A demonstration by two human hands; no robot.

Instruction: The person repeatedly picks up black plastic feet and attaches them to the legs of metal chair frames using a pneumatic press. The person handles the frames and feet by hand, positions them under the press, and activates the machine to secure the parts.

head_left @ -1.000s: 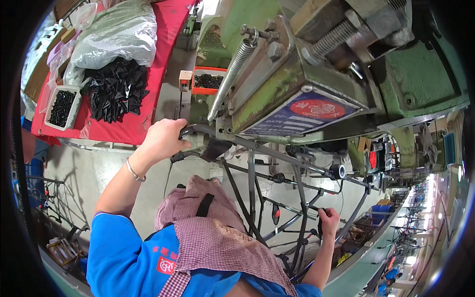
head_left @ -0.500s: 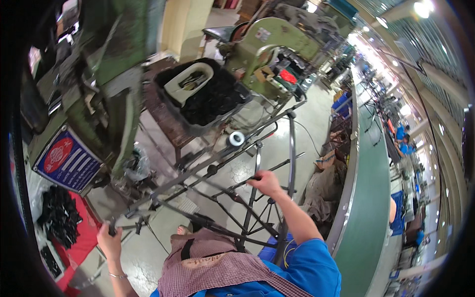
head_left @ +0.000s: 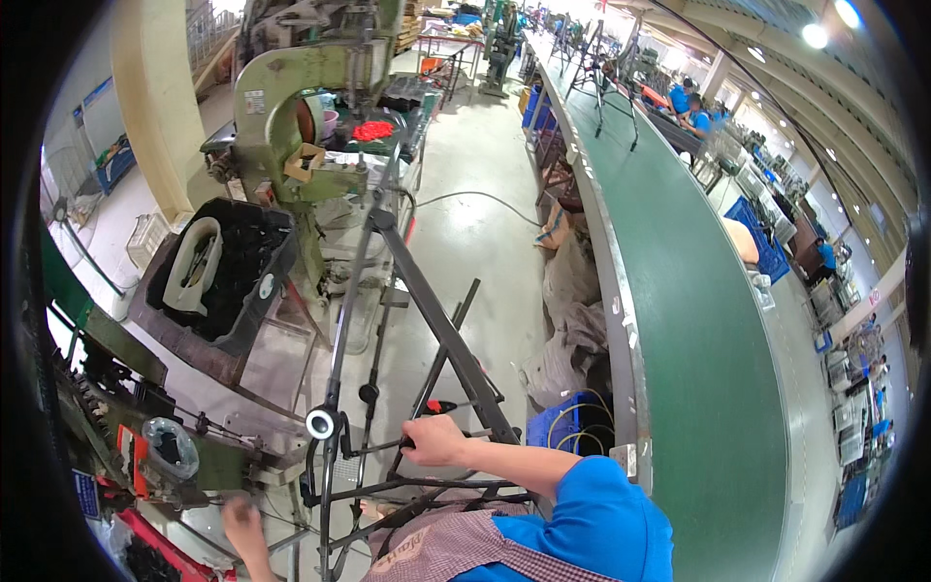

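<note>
A folding frame of black metal tubes (head_left: 438, 315) stands upright in front of me, its bars crossing and its top reaching well forward. My right hand (head_left: 432, 442) is closed round one of its thin black bars, near the middle of the frame. A small round white-ringed end (head_left: 321, 424) shows on the frame to the left of that hand. My left hand (head_left: 242, 524) is off to the lower left, apart from the frame and beside a machine; motion smears its fingers. The frame's lower part is partly hidden by my checked apron (head_left: 465, 543).
A long green conveyor belt (head_left: 679, 320) runs along my right, with assembled stands (head_left: 603, 82) on its far part. Left are a green press (head_left: 291, 107), a black bin (head_left: 252, 325) of dark parts and a machine with a plastic-lined cup (head_left: 170, 446). A blue crate (head_left: 558, 427) sits beneath the belt.
My view has turned to the right, toward the belt. The frame has swung more upright, with my right hand still on it. My left hand has come away from the frame's left end.
</note>
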